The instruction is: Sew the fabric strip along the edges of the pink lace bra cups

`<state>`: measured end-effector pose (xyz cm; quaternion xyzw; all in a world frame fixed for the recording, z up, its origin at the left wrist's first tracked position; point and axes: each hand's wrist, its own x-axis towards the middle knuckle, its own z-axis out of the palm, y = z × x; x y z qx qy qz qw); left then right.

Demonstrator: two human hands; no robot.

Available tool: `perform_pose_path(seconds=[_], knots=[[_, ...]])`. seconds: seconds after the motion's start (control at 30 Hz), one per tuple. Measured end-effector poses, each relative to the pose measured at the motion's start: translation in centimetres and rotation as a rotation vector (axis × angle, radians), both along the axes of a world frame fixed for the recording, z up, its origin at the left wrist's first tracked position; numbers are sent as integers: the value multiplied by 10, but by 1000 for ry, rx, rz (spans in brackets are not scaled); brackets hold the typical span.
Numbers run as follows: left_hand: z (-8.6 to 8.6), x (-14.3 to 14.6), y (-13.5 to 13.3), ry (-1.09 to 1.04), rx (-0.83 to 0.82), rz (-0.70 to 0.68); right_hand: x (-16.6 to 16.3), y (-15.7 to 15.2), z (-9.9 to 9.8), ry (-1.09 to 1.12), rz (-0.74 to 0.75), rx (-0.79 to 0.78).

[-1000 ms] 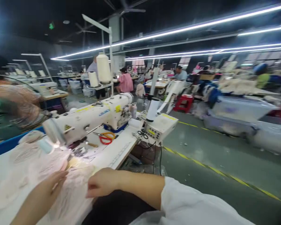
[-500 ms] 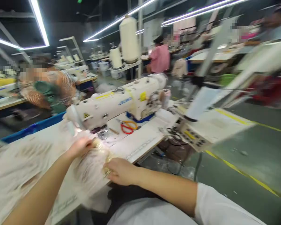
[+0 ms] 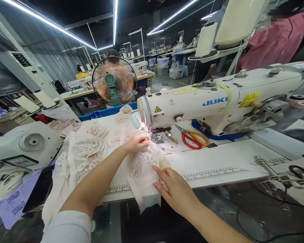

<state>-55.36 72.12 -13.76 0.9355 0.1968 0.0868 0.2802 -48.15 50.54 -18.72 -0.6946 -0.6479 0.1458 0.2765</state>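
Note:
A pale pink lace bra (image 3: 143, 165) lies under the head of a white sewing machine (image 3: 172, 108), its lower end hanging over the table's front edge. My left hand (image 3: 136, 143) is on the lace close to the lit needle area, fingers pressed together on the cloth. Nearer the front, my right hand (image 3: 173, 189) rests at the bra's right side, with thumb and forefinger apart against the fabric. The needle tip itself is too small to make out. Scissors with red and orange handles (image 3: 195, 139) lie on the machine bed, right of the needle.
More lace bras (image 3: 84, 148) are heaped left of my left arm. Beyond them are a dark phone-like slab (image 3: 39, 189), a purple paper (image 3: 17, 206) and another white machine (image 3: 27, 143). Behind the table stands a fan (image 3: 114, 81). Thread cones (image 3: 206, 40) rise at the back right.
The view has swung left and sharpened, bringing the fan and bra heap into sight. My right hand's fingers, earlier gripping the bra's edge, are now spread against it. My left hand stays near the needle.

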Motion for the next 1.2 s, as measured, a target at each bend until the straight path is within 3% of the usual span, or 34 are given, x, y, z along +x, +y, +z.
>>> perform_pose_path(seconds=[0.17,0.27,0.4,0.73,1.03,1.2], knots=[[4,-7,4,-102,-47,161,2,28,18,71,-9,-38],[-6,-11,4,-49,10,240,12,42,22,82,-79,3],[-22,-16,-1,97,123,310,27,48,17,-4,-154,-123],[-26,-6,-14,388,230,285,32,52,21,-26,-126,-373],[-13,7,-18,502,401,108,46,62,19,-98,-110,-409],[-21,12,-19,443,533,100,52,65,19,-91,-109,-406]])
